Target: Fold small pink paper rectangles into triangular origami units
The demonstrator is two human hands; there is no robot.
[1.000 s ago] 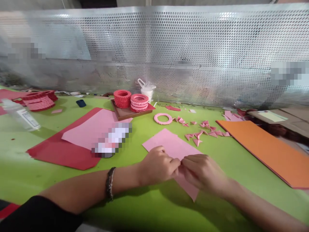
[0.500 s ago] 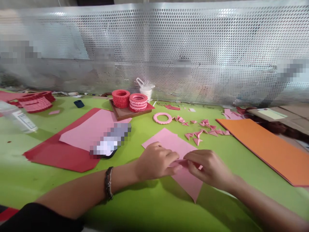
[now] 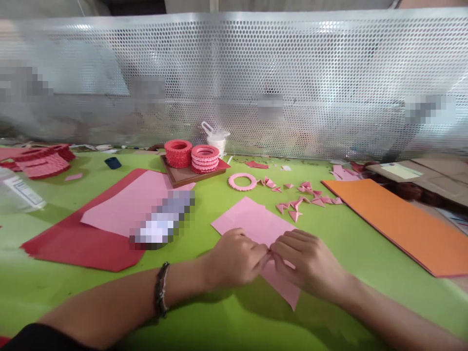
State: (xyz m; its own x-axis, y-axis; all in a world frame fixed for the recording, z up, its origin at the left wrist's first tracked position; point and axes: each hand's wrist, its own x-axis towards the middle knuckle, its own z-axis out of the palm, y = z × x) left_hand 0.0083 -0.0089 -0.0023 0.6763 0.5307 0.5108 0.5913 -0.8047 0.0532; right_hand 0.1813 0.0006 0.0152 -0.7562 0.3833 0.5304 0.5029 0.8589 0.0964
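Observation:
My left hand (image 3: 239, 257) and my right hand (image 3: 309, 261) meet over a pink paper sheet (image 3: 243, 214) that lies slantwise on the table. Both are closed, with thumbs and fingertips pinched together on a small piece of folded paper, mostly hidden by the fingers. Part of the sheet lies under my hands, and its lower corner shows below them. Beyond it rests a pink ring (image 3: 255, 182) with a scalloped edge. Several small folded pink paper triangles (image 3: 295, 215) are scattered to the right of the ring.
Red and pink ring stacks (image 3: 178, 157) stand on a brown tray (image 3: 177, 178), before a white cup (image 3: 217, 142). Left are red and pink sheets (image 3: 80, 248), a blurred-out phone-like object (image 3: 161, 219) and a clear bottle (image 3: 22, 190). Orange sheets (image 3: 395, 219) lie right; perforated metal panel (image 3: 237, 73) behind.
My fingertips have come closer together, and the reddish piece between them is now more covered. The view has shifted slightly, moving the table things a little left and down.

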